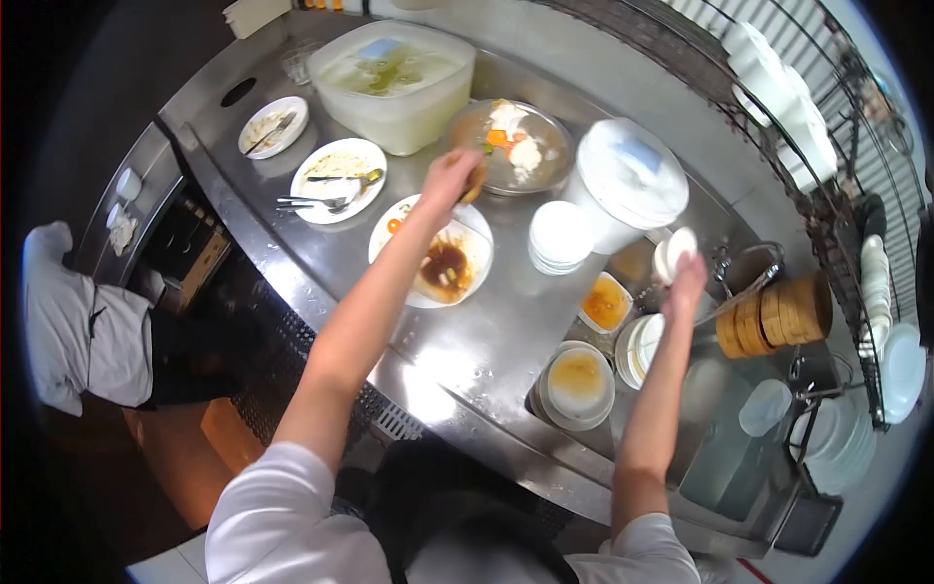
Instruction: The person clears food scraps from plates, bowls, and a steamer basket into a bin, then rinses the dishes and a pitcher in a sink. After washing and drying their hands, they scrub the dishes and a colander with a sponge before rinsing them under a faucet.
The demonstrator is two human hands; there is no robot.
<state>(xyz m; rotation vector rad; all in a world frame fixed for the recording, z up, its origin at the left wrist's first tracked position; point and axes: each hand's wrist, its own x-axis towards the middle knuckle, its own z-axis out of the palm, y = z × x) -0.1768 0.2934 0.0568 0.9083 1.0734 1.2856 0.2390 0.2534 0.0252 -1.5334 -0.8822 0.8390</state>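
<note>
My left hand (449,182) is closed over the far edge of a soiled white plate (479,282), between it and a metal bowl (459,136) of food scraps. A small brownish thing (475,183) shows at its fingers, too hidden to name. Brown sauce and orange bits lie on the plate. Out to the right, my right hand (688,277) grips small white dishes (673,251) above the sink side. Below them are a white dish with orange sauce (606,303), tilted white plates (638,350) and a stack of soiled plates (580,385).
A plastic tub of cloudy liquid (394,122), a white lidded bucket (623,185) and stacked white bowls (559,238) stand on the steel counter. Two dirty plates with cutlery sit left. Bamboo steamers (778,313) and a wire rack are right. Another person (88,316) stands far left.
</note>
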